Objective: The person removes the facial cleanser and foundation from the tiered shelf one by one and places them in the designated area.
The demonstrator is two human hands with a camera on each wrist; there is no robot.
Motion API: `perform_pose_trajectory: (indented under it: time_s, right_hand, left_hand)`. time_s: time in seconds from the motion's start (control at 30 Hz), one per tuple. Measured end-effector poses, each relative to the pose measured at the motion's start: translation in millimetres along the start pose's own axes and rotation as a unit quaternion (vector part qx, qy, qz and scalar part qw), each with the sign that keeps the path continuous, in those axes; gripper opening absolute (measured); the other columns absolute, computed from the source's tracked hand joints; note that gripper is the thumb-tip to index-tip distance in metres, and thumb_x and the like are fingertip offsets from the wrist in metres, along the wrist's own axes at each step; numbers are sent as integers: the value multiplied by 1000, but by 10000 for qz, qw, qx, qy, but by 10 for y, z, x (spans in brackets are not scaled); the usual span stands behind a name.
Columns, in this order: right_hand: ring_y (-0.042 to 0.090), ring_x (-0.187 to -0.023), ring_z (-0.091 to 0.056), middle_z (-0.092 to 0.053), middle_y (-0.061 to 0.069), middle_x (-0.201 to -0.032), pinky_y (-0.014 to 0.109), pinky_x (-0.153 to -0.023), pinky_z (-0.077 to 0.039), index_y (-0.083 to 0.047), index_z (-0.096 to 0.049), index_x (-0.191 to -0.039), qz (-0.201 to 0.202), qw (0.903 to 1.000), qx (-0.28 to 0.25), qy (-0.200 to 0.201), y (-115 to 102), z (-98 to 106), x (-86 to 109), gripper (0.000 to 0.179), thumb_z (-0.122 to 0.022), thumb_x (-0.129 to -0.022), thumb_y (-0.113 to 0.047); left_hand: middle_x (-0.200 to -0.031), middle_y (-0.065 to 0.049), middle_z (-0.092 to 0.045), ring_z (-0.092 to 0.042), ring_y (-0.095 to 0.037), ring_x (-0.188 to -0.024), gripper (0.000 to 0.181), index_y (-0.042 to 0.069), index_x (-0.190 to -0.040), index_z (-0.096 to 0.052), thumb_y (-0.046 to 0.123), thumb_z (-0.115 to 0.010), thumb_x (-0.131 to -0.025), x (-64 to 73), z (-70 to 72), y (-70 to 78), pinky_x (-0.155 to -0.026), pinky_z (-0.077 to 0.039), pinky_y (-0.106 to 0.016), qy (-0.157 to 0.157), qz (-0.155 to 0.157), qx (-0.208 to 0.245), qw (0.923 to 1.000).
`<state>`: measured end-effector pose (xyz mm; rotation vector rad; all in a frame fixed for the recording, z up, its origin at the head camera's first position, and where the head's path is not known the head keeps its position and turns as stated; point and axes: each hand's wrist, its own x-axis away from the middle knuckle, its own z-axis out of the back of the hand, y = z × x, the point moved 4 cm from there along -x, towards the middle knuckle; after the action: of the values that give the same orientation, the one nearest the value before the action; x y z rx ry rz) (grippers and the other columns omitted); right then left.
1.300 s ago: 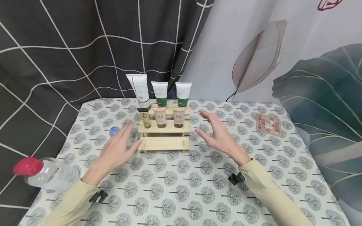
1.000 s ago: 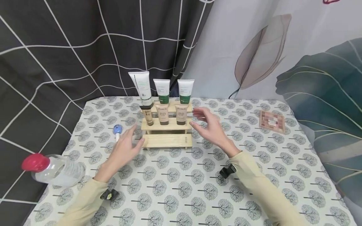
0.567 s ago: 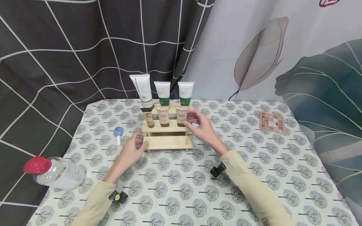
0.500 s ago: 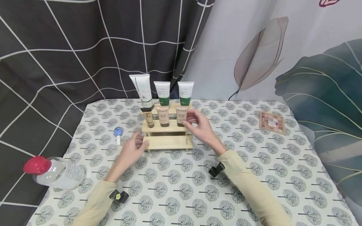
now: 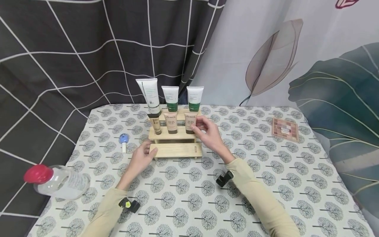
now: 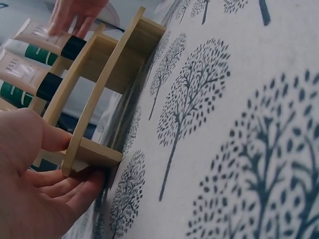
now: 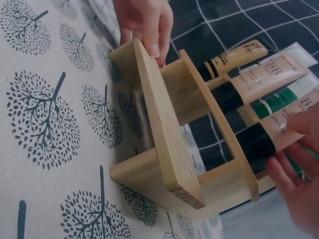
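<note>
A three-step wooden stand sits on the table. My left hand grips the left end of its lowest step, thumb on top and fingers beneath, as the left wrist view shows. On the middle step stand a small gold tube and two beige BB cream tubes. My right hand pinches the right BB cream tube between thumb and fingers, its black cap down at the step. The other BB cream tube stands beside it. A tall white tube and two white-and-green tubes occupy the top step.
Left of the stand lies a blue-headed item with a white stem. A clear bottle with a red top is at the table's left edge. On the right lies a flat pink palette. Curtains hang behind the table.
Both hands have come inward to the stand. The left now grips its lowest step, uncovering the blue-headed item; the right has moved left and taken hold of the right BB cream tube.
</note>
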<state>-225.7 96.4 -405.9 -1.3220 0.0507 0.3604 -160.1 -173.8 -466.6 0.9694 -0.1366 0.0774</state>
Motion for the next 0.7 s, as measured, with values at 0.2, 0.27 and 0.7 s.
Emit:
perform_pose_trajectory:
  time_s: [0.2, 0.27, 0.7]
  right_hand:
    - [35, -106, -68, -68, 25, -117, 23, -95, -60, 8, -60, -123, 223, 9995, -13, 231, -47, 69, 19, 34, -69, -91, 1]
    - [34, -106, -67, -68, 25, -117, 22, -95, -60, 8, -60, -123, 283, 9992, 17, 284, -67, 106, 27, 34, -70, -92, 1]
    - [19, -103, -66, -67, 23, -120, 19, -92, -60, 6, -60, -124, 99, 9983, 56, 580, 17, 417, 174, 35, -71, -93, -3]
  left_hand:
    - [-142, -31, -54, -58, -45, -129, 55, 1, -150, -40, 26, -55, -104, -14, -41, -39, -105, -55, -50, -181, 35, 261, 9995]
    - [-146, -31, -51, -56, -45, -132, 54, 2, -151, -38, 25, -54, -105, -26, -49, -48, -107, -54, -49, -244, 12, 380, 9990]
    - [-158, -28, -36, -41, -41, -145, 55, 2, -154, -33, 20, -51, -106, -11, -77, -42, -118, -42, -45, -361, -26, 650, 9972]
